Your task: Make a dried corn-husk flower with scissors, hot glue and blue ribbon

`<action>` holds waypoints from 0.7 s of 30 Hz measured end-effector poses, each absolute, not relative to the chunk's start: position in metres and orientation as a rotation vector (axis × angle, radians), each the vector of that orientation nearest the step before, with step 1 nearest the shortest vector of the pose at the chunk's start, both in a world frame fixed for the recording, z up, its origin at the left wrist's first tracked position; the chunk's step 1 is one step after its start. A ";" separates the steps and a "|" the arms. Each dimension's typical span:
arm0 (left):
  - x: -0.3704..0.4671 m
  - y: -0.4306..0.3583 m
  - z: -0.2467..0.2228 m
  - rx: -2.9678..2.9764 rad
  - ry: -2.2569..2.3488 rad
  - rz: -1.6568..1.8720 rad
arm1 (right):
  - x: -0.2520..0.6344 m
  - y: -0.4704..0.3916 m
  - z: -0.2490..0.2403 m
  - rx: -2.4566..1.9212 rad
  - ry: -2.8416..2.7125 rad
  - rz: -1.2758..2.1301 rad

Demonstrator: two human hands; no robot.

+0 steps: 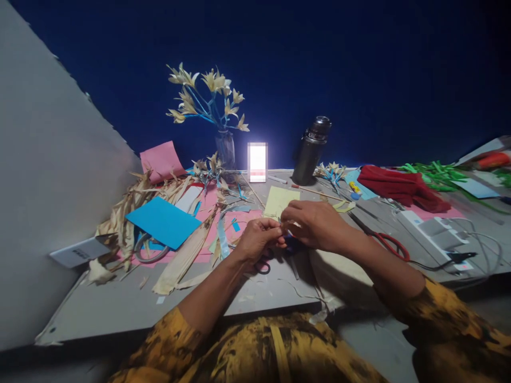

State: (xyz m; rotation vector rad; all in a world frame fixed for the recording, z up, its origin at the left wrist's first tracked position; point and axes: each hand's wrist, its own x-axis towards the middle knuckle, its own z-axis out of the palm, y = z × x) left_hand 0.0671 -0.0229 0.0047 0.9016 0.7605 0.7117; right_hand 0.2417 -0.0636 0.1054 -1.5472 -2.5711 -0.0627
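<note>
My left hand [261, 238] and my right hand [309, 223] meet close together over the middle of the table. Both have their fingers pinched, the fingertips nearly touching. Whatever lies between them is too small and too hidden to name. Just beyond the fingers lies a pale yellow sheet of paper [283, 198]. Below my left hand shows the dark handle loop of a pair of scissors [263, 266], the rest of it covered by the hands. Strips of dried corn husk [187, 258] lie left of my left hand.
A glass vase [225, 149] with husk flowers [215, 81], a bright lamp [257, 162] and a steel flask [312, 151] stand at the back. Blue card [163, 222] lies left. Red-handled scissors [389, 246], a power strip [433, 234] and red cloth [403, 186] are right.
</note>
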 end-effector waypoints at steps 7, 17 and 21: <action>0.067 -0.026 0.014 0.835 0.621 0.859 | 0.252 -0.091 0.094 -1.441 -1.834 0.086; 0.063 -0.033 0.011 0.978 0.766 0.853 | 0.213 -0.098 0.032 -1.435 -1.182 0.642; 0.063 -0.036 0.013 1.003 0.821 0.881 | 0.212 -0.097 0.024 -1.328 -1.181 0.777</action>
